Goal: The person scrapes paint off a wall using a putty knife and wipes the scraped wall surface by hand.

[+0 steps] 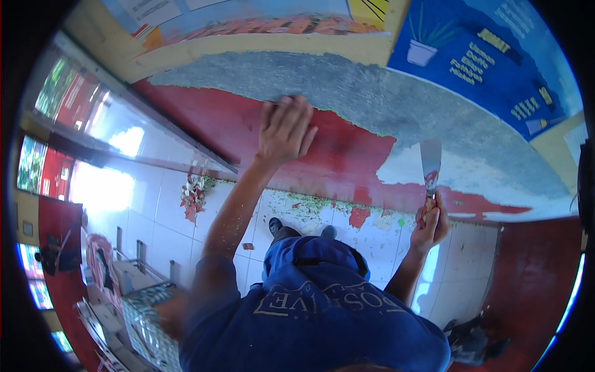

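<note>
My left hand (285, 131) lies flat against the wall, fingers stretched out, at the ragged border between red paint (211, 111) and a scraped grey area (279, 71). My right hand (429, 226) grips the handle of a paint scraper (432, 162), its wide metal blade pointing up. Red residue sticks to the blade near the handle. Behind the blade is a white patch (403, 164) of wall between the grey area and the remaining red paint.
Paint flakes (304, 208) litter the white tiled floor along the wall, with a larger heap (195, 195) to the left. Posters (477, 62) hang above the scraped band. A table with a patterned cloth (145, 322) stands lower left; a dark bundle (468, 341) lies lower right.
</note>
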`<action>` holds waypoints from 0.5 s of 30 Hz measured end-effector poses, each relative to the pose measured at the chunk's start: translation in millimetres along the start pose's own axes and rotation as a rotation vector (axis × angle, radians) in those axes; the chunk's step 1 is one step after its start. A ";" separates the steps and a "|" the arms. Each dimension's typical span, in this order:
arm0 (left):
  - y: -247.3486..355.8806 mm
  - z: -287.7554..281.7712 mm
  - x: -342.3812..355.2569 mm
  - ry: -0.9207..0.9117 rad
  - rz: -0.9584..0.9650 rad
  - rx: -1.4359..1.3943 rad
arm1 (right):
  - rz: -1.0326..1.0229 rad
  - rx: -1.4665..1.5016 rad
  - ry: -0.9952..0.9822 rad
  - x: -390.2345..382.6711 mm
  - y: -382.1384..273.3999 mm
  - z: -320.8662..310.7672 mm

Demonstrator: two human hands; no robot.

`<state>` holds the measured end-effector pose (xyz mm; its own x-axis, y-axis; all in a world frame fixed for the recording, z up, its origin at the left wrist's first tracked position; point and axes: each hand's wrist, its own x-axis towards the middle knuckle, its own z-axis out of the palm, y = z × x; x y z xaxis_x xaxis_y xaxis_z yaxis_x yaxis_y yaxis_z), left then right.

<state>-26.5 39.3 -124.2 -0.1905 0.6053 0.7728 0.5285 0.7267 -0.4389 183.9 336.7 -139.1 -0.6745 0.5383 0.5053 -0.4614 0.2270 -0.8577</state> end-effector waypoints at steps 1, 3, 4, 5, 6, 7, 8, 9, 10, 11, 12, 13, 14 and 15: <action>-4.5 -7.1 -1.7 0.014 -0.276 -0.080 | -0.008 0.021 -0.032 -0.5 2.9 -1.0; 10.6 -11.8 10.0 -0.149 -0.376 -0.096 | 0.066 0.028 0.004 -0.3 7.5 -1.5; 25.0 -13.6 16.8 -0.345 -0.388 -0.119 | 0.056 0.048 -0.037 -0.5 10.3 -4.2; 33.5 -2.2 16.2 -0.208 -0.175 -0.121 | 0.065 0.053 0.007 -0.3 12.3 -5.9; 39.5 8.9 12.6 -0.081 0.044 -0.120 | 0.079 0.058 0.052 -1.0 14.5 -9.0; 37.7 11.9 16.5 -0.080 0.017 -0.084 | 0.065 0.076 0.013 -1.1 14.9 -13.4; 32.8 15.8 20.1 0.030 0.053 -0.034 | 0.087 0.076 0.029 -0.7 15.4 -18.9; 28.8 17.9 20.6 0.134 0.098 0.012 | 0.116 0.074 0.051 -0.6 17.5 -26.2; 19.5 14.9 19.5 0.132 0.080 0.049 | 0.104 0.092 0.016 1.7 16.0 -27.2; 11.4 12.6 18.2 0.147 -0.042 0.015 | 0.110 0.026 0.047 3.7 14.6 -28.6; 2.8 10.2 17.6 0.167 -0.158 -0.023 | 0.114 -0.040 0.085 6.1 13.0 -30.1; -6.2 4.5 21.3 0.171 -0.167 -0.001 | 0.105 -0.029 0.067 8.6 12.6 -33.1; -14.8 0.0 26.0 0.221 -0.335 -0.062 | 0.113 -0.044 0.080 10.9 12.6 -36.9; -24.1 -6.0 33.5 0.273 -0.500 -0.128 | 0.122 -0.062 0.096 13.1 12.2 -40.9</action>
<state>-40.7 40.1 -85.0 -0.2313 0.0805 0.9695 0.5286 0.8471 0.0558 193.0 379.7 -146.8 -0.6637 0.6395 0.3880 -0.3408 0.2032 -0.9179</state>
